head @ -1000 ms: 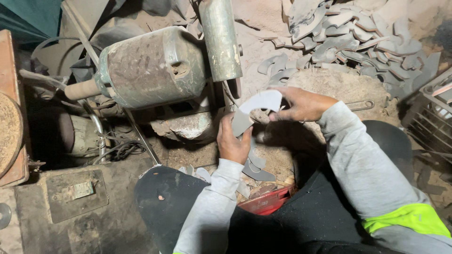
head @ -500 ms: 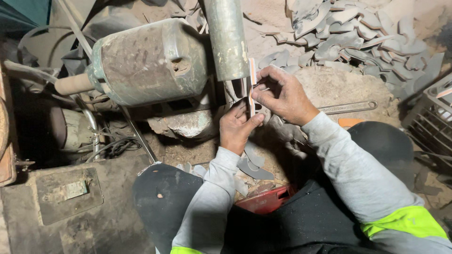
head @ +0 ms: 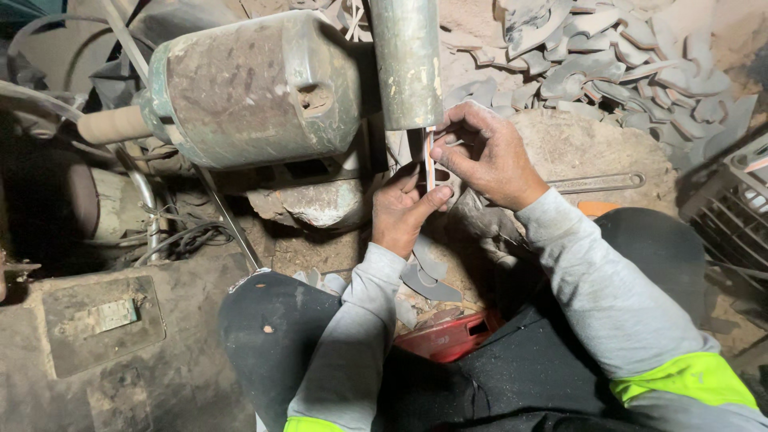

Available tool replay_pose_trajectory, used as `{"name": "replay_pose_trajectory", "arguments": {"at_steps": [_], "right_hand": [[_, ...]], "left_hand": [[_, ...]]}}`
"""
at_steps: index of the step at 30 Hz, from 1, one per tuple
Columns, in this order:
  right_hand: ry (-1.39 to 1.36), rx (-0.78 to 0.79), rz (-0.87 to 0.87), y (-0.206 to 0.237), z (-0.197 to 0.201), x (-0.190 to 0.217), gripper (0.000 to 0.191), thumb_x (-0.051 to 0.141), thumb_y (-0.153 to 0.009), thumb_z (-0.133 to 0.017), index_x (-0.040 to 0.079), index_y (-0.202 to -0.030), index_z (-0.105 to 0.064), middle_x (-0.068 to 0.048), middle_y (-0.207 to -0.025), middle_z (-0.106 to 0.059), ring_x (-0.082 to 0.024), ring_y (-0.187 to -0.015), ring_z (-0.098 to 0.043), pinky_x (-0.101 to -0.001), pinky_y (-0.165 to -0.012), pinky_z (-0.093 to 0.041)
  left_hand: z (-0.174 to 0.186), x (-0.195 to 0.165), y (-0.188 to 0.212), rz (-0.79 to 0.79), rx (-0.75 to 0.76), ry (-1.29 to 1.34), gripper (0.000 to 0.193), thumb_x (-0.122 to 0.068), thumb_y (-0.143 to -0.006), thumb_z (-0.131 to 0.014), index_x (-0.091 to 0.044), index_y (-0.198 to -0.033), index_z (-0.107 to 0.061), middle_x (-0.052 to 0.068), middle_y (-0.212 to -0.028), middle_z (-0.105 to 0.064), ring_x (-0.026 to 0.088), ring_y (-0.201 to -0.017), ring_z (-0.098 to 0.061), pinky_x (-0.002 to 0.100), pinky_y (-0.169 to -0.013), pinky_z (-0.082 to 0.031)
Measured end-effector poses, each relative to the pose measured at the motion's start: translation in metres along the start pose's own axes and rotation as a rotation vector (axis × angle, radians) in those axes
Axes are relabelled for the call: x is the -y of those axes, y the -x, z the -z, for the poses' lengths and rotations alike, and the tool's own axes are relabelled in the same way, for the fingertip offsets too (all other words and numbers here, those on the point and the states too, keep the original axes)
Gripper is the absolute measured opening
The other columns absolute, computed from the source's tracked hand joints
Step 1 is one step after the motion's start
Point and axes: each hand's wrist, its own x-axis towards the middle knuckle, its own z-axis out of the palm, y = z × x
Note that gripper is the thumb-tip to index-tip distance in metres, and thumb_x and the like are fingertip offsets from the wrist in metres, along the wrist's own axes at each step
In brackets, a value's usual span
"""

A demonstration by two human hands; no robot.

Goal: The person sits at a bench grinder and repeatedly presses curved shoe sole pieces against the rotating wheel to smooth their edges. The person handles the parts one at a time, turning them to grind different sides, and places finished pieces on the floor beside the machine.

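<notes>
A: Starting at nine o'clock, what's there?

B: A dusty concrete slab (head: pixel 104 336) with a small metal plate set in it, dark cables (head: pixel 184 240) above, all coated in brown grime. Toward eleven o'clock sits a rounded, pitted metal motor housing (head: pixel 256 88), greenish and rust-stained, with a pale wooden handle (head: pixel 116 124) sticking out of its left side.

A: And at the centre?

B: A dull cylinder (head: pixel 406 60) hangs down from twelve o'clock. Just under its lower end stands a thin flat metal piece (head: pixel 430 160), seen edge-on and upright. The left hand (head: pixel 404 212) pinches its lower part between thumb and curled fingers; the right hand (head: pixel 488 156) grips its upper part, fingers closed on it right against the cylinder. Both sleeves are grey with yellow-green cuffs.

A: Further right?

B: A rough, sandy stone block (head: pixel 592 148), a long flat metal bar (head: pixel 600 184) lying across it, and at one o'clock a heap of curved grey metal blanks (head: pixel 616 64). At three o'clock, a dark wire crate (head: pixel 732 208). More blanks lie between the knees, beside a red box (head: pixel 448 336) at six o'clock.

A: Room to move?

B: Tight; the machine, stone and knees crowd the hands.
</notes>
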Motion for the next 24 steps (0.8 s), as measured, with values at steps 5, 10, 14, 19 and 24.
{"name": "replay_pose_trajectory", "arguments": {"at_steps": [5,10,14,19,24], "right_hand": [[0.031,-0.014,0.006,-0.001,-0.001,0.000,0.028,0.003,-0.093,-0.076,-0.001,-0.116,-0.061,-0.003,-0.108,-0.066,-0.008,-0.098,-0.066,-0.0255,-0.087,-0.056],[-0.028,0.006,-0.016,0.004,-0.001,-0.006,0.026,0.003,-0.093,-0.074,0.000,-0.115,-0.062,-0.002,-0.108,-0.067,-0.008,-0.098,-0.066,-0.0251,-0.087,-0.056],[0.079,0.176,-0.057,0.014,0.007,-0.011,0.024,0.010,-0.092,-0.076,0.002,-0.112,-0.065,-0.004,-0.098,-0.065,-0.010,-0.093,-0.061,-0.0269,-0.084,-0.053],[0.134,0.460,-0.078,0.029,0.031,-0.004,0.034,0.027,-0.083,-0.083,0.006,-0.105,-0.068,0.000,-0.092,-0.073,-0.009,-0.088,-0.067,-0.0288,-0.078,-0.054],[0.082,0.542,-0.156,0.051,0.045,0.011,0.038,0.035,-0.084,-0.083,0.008,-0.108,-0.072,-0.001,-0.093,-0.077,-0.010,-0.089,-0.067,-0.0297,-0.078,-0.056]], "left_hand": [[-0.002,-0.004,0.001,0.032,-0.029,-0.050,0.051,-0.004,-0.090,-0.078,0.009,-0.136,-0.060,0.013,-0.119,-0.070,0.017,-0.099,-0.068,0.030,-0.074,-0.059],[0.003,0.004,0.004,0.035,-0.020,-0.099,0.051,-0.006,-0.091,-0.078,0.010,-0.137,-0.062,0.014,-0.117,-0.071,0.017,-0.098,-0.067,0.030,-0.075,-0.058],[-0.001,0.013,0.025,0.080,-0.072,-0.160,0.062,-0.009,-0.084,-0.081,0.003,-0.140,-0.057,0.012,-0.127,-0.068,0.016,-0.110,-0.070,0.029,-0.090,-0.063],[-0.020,0.008,0.063,-0.149,-0.265,-1.089,0.072,-0.009,-0.076,-0.087,-0.001,-0.138,-0.051,0.021,-0.126,-0.066,0.035,-0.108,-0.068,0.043,-0.089,-0.056],[-0.044,-0.015,0.085,-0.292,-0.168,-1.224,0.075,-0.001,-0.077,-0.080,-0.006,-0.145,-0.048,0.021,-0.118,-0.064,0.043,-0.108,-0.066,0.048,-0.089,-0.055]]}}
